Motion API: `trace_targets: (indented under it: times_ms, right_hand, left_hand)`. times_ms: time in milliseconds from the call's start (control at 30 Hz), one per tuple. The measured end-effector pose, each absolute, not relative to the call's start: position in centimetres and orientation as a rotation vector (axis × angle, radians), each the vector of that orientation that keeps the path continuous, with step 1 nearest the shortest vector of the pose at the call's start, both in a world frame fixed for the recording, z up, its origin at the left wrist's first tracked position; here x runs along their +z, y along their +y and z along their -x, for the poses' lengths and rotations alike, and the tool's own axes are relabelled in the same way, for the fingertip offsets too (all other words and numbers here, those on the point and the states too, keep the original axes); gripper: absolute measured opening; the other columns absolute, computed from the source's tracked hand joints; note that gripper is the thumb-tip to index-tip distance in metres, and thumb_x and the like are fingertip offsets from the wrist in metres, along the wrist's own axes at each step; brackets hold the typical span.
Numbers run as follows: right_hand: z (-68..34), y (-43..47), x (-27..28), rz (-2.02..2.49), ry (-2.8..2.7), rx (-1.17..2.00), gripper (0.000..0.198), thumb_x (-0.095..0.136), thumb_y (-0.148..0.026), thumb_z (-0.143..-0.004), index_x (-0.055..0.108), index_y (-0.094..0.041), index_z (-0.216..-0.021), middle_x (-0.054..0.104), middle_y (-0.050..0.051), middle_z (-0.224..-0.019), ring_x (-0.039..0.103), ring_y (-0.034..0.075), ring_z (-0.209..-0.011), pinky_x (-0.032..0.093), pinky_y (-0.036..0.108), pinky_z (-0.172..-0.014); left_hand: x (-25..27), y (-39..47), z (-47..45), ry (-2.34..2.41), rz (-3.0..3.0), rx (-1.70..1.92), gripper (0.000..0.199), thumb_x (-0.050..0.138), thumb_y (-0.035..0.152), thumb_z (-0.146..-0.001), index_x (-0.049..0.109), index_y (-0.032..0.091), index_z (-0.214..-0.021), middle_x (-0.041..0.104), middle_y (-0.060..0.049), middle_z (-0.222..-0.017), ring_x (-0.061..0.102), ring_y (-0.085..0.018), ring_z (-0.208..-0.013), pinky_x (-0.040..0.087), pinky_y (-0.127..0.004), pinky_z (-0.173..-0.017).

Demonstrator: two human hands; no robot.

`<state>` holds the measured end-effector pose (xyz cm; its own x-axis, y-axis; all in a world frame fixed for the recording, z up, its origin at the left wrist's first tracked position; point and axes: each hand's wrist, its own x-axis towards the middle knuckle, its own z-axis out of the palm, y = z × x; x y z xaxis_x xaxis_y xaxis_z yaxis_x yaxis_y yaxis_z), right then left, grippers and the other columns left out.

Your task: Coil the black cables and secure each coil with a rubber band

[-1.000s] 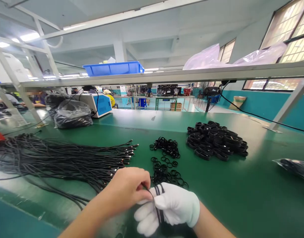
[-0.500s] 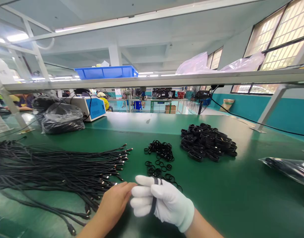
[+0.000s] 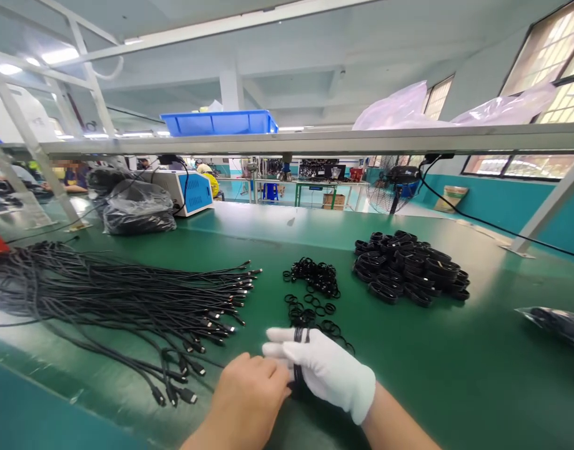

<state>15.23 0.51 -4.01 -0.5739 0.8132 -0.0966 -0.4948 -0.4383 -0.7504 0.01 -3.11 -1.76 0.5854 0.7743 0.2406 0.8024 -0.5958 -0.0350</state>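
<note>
My bare left hand [image 3: 252,390] is closed, with its knuckles up, against the fingers of my right hand. A thin black cable [image 3: 214,362] runs from the left toward it; the fingertips are hidden. My right hand [image 3: 321,369] wears a white glove, and black cable [image 3: 298,353] loops around its fingers, the thumb lying over them. On the left lies a wide bundle of black cables [image 3: 127,281] with metal plugs at their ends. Just beyond my right hand are loose black rings [image 3: 319,306] and a small heap of rings [image 3: 315,275].
A pile of coiled black cables [image 3: 408,265] sits to the right on the green table [image 3: 455,369]. Clear bags lie at the far left [image 3: 139,206] and right edge [image 3: 556,325]. A blue-and-white machine [image 3: 193,190] stands behind; a shelf [image 3: 315,142] crosses above with a blue tray [image 3: 221,123].
My left hand has moved right relative to the gloved hand and now overlaps its fingertips. The cable ends at lower left have shifted. The whole view has turned slightly left.
</note>
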Motion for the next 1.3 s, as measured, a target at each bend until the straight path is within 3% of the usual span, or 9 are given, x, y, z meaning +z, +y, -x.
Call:
trace_targets:
  times_ms: [267,333,500,667,767,867,1033,1167,1300]
  right_hand:
    - [-14.7,-1.1,-5.6,0.269,-1.040,2.565,0.049,0.072,-0.033,-0.066,0.060,-0.006,-0.105,0.065,0.014,-0.085,0.064,0.024,-0.073,0.043,0.041,-0.073]
    - [-14.3,-1.2,-5.7,0.213,-1.002,2.620,0.045,0.071,-0.032,-0.066,0.059,-0.007,-0.101,0.064,0.011,-0.079,0.064,0.022,-0.072,0.043,0.039,-0.072]
    - [-13.4,-1.0,-4.0,0.006,-0.681,2.557,0.034,0.078,-0.022,-0.058,0.049,-0.014,-0.073,0.038,-0.005,-0.062,0.043,0.008,-0.057,0.028,0.022,-0.056]
    - [-14.0,0.4,-3.4,0.058,-0.542,2.139,0.028,0.075,-0.023,-0.066,0.054,-0.015,-0.083,0.044,-0.003,-0.066,0.046,0.011,-0.064,0.033,0.025,-0.060]
    - [-14.8,1.2,-4.1,0.327,-0.530,1.993,0.040,0.075,-0.026,-0.068,0.057,-0.016,-0.102,0.062,0.005,-0.089,0.059,0.019,-0.085,0.041,0.035,-0.079]
    - [-15.0,1.3,-4.6,0.551,-0.545,1.929,0.054,0.078,-0.029,-0.064,0.056,-0.014,-0.112,0.062,0.013,-0.108,0.060,0.026,-0.100,0.039,0.043,-0.091]
    - [-14.4,0.7,-4.9,0.650,-0.678,1.939,0.052,0.079,-0.026,-0.062,0.058,-0.011,-0.107,0.065,0.010,-0.092,0.062,0.019,-0.083,0.043,0.036,-0.081]
    - [-13.9,0.0,-5.0,0.602,-0.823,2.137,0.036,0.077,-0.023,-0.065,0.062,-0.010,-0.094,0.064,0.005,-0.077,0.059,0.013,-0.071,0.044,0.028,-0.070]
    - [-13.4,-0.8,-5.2,0.432,-0.921,2.336,0.036,0.075,-0.033,-0.065,0.062,-0.005,-0.084,0.062,0.009,-0.073,0.060,0.017,-0.068,0.045,0.032,-0.067]
  left_hand:
    - [2.5,-0.3,2.9,-1.882,3.301,-0.679,0.008,0.069,0.023,-0.066,0.063,0.018,-0.067,0.057,0.007,-0.060,0.050,-0.009,-0.058,0.033,-0.017,-0.051]
    - [1.4,0.3,2.7,-2.024,3.348,-0.827,0.011,0.070,0.023,-0.062,0.062,0.016,-0.065,0.055,0.007,-0.056,0.048,-0.009,-0.055,0.034,-0.016,-0.048]
    - [-1.9,0.3,1.9,-2.057,3.122,-1.010,0.022,0.042,0.020,-0.080,0.063,0.014,-0.073,0.066,-0.001,-0.072,0.057,-0.015,-0.070,0.043,-0.021,-0.062]
    - [-4.3,-1.2,2.0,-2.117,2.822,-0.691,0.027,0.037,0.015,-0.083,0.064,0.021,-0.084,0.069,-0.002,-0.080,0.063,-0.019,-0.076,0.044,-0.025,-0.067]
    - [-4.8,-2.7,1.1,-2.049,2.608,-0.315,0.031,0.034,0.015,-0.089,0.063,0.025,-0.096,0.069,-0.002,-0.086,0.066,-0.019,-0.077,0.043,-0.025,-0.063]
    - [-4.8,-4.1,-0.2,-1.866,2.515,-0.151,0.031,0.036,0.008,-0.086,0.063,0.023,-0.089,0.069,-0.002,-0.081,0.066,-0.019,-0.072,0.041,-0.025,-0.059]
    - [-4.1,-4.5,-0.6,-1.590,2.565,-0.091,0.027,0.043,-0.001,-0.078,0.062,0.019,-0.077,0.067,-0.003,-0.075,0.063,-0.021,-0.067,0.041,-0.030,-0.063]
    - [-1.3,-3.1,1.0,-1.391,2.720,-0.125,0.005,0.059,0.016,-0.079,0.061,0.019,-0.075,0.067,-0.002,-0.075,0.061,-0.021,-0.071,0.039,-0.030,-0.065]
    - [1.9,-0.7,2.7,-1.405,2.976,-0.158,0.013,0.071,0.028,-0.070,0.060,0.020,-0.071,0.065,0.003,-0.072,0.058,-0.016,-0.068,0.035,-0.023,-0.058]
